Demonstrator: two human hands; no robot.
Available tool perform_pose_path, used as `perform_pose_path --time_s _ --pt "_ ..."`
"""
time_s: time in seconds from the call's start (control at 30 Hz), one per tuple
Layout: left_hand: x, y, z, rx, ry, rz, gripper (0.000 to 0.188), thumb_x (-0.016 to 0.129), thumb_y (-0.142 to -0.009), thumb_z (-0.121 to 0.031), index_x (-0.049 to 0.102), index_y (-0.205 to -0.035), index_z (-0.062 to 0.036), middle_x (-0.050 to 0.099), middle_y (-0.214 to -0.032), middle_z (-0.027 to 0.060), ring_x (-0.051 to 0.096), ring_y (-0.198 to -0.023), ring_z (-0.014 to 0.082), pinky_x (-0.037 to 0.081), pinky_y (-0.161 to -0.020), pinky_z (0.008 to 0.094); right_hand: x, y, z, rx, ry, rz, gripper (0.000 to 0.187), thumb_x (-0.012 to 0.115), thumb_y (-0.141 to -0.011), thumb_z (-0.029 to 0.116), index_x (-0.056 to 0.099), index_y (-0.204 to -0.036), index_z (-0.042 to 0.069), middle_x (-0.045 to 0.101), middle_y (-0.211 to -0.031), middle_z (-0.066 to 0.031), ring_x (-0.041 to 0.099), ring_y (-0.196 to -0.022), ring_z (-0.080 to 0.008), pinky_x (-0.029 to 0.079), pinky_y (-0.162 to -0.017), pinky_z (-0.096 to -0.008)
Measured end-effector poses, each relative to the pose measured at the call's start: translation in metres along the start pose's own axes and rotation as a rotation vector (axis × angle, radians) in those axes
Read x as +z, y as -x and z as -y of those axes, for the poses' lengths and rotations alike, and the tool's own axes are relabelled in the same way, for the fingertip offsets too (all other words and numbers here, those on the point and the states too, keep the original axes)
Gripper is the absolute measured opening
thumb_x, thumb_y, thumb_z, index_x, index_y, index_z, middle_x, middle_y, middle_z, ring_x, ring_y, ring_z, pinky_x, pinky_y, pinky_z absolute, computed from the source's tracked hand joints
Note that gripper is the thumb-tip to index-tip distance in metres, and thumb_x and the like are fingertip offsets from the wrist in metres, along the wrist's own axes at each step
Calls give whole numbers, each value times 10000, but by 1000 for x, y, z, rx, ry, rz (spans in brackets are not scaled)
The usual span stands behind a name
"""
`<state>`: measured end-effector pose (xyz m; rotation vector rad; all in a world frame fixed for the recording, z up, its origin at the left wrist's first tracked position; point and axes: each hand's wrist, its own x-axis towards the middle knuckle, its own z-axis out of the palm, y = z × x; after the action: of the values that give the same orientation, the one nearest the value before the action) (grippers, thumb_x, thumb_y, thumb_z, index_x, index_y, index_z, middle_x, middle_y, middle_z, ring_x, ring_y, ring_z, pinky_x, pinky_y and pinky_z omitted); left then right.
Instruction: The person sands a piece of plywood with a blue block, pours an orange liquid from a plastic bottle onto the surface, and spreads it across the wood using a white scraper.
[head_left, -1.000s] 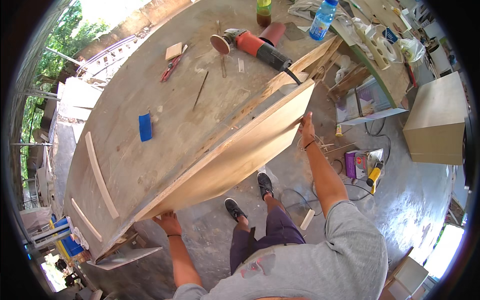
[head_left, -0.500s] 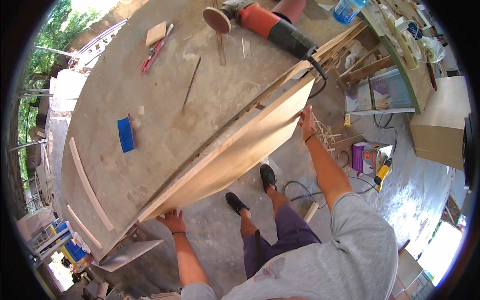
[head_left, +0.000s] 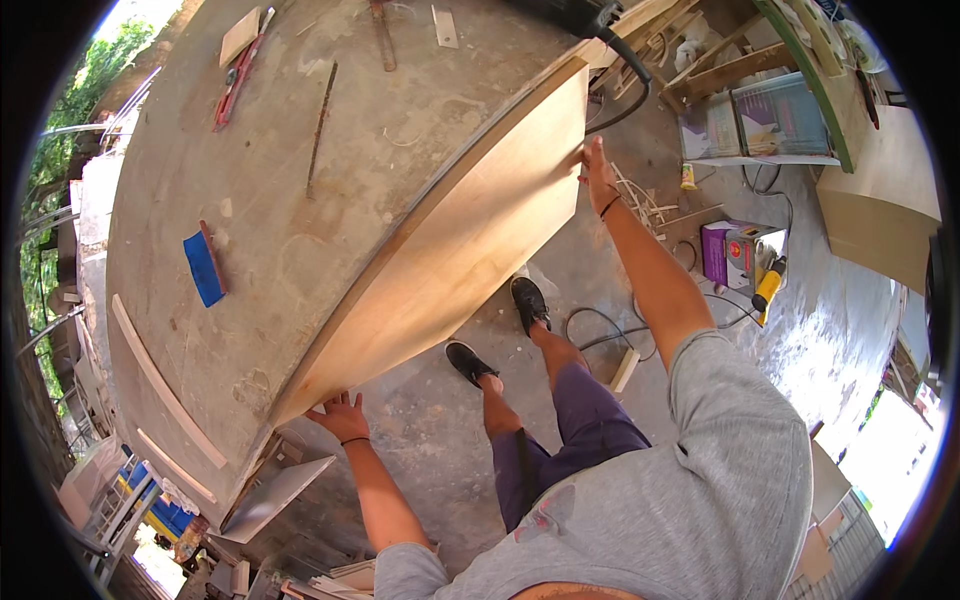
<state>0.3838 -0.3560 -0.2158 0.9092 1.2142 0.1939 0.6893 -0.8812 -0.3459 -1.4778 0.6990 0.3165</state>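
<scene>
A broad, pale plywood panel (head_left: 450, 255) stands tilted along the near edge of the large worktable (head_left: 270, 250), its upper edge against the table's rim. My left hand (head_left: 338, 415) holds the panel's lower left corner, fingers spread and the thumb side on the wood. At the opposite end, my right hand (head_left: 598, 178) holds the right edge with fingers stretched upward along it. The undersides of both grips are partly hidden.
On the table lie a blue-covered block (head_left: 205, 268), a red tool (head_left: 232, 85), a thin dark strip (head_left: 321, 130) and curved wood strips (head_left: 165, 375). A black power cord (head_left: 640, 70) hangs over the edge. Right of me are a purple box (head_left: 735, 252) and yellow-handled tool (head_left: 769, 284).
The panel has shifted in against the table's edge, closing the gap there, with both hands still on it. My view has moved, so the red sander has mostly left the picture.
</scene>
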Motion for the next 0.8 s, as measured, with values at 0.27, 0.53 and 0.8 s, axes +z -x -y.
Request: perform_pose_path --time_s 0.27,0.53,0.8 --pt "-21 23 9 -25 79 -90 1014 198 -675 -858 183 -1429 -180 125 -1495 50 85 -1374 272 -46 -1034 566 19 55 30 -244 180 -22 727 284 -857 615 271 -1339 71 317 -1370 -101 297 -1260 -242 240 -1016 -354" --pt "-161 199 157 -215 -688 -129 941 73 -768 -779 304 -1386 -108 365 -1367 203 318 -1290 310 200 -1064 366 -22 183 -86 -404 898 274 516 388 -822 520 443 -1153 127 458 -1177 -83 435 -1084 -250 347 -882 -369" --pt "-216 359 227 -540 -674 -173 969 107 -776 -773 399 -1307 -18 499 -1236 222 462 -1157 322 293 -1009 380 -137 278 -144 -445 1858 985 326 491 -786 424 616 -967 184 600 -984 -64 574 -909 -259 454 -748 -385"
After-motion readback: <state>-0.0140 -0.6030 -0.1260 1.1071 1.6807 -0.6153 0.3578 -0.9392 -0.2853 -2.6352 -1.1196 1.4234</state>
